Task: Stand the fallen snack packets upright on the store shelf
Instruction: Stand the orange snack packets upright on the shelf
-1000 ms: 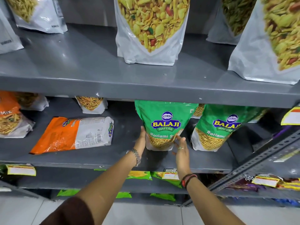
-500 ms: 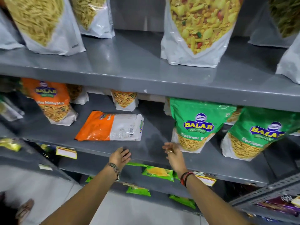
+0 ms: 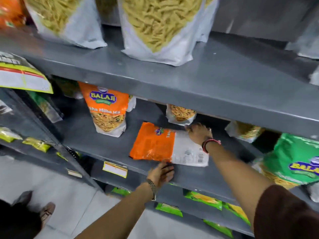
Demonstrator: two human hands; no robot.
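Note:
An orange and white snack packet [image 3: 160, 145] lies flat on the grey middle shelf [image 3: 107, 145], back side up with its barcode to the right. My right hand [image 3: 199, 133] rests on the packet's far top edge, fingers curled over it. My left hand [image 3: 161, 173] touches the packet's near bottom edge at the shelf front, fingers under the rim. An upright orange Balaji packet [image 3: 107, 109] stands to the left of it. A green Balaji packet [image 3: 293, 163] stands upright at the right.
Large clear packets of yellow snacks [image 3: 160, 26] stand on the upper shelf [image 3: 224, 80]. Small packets [image 3: 181, 113] stand at the back of the middle shelf. Green packets [image 3: 203, 199] lie on lower shelves. A yellow price tag [image 3: 114, 169] hangs on the shelf front. Feet show on the floor at bottom left.
Both hands left the green packet, which stands upright, and moved left to the fallen orange packet. My view swung left with them. Both hands now touch the orange packet's edges.

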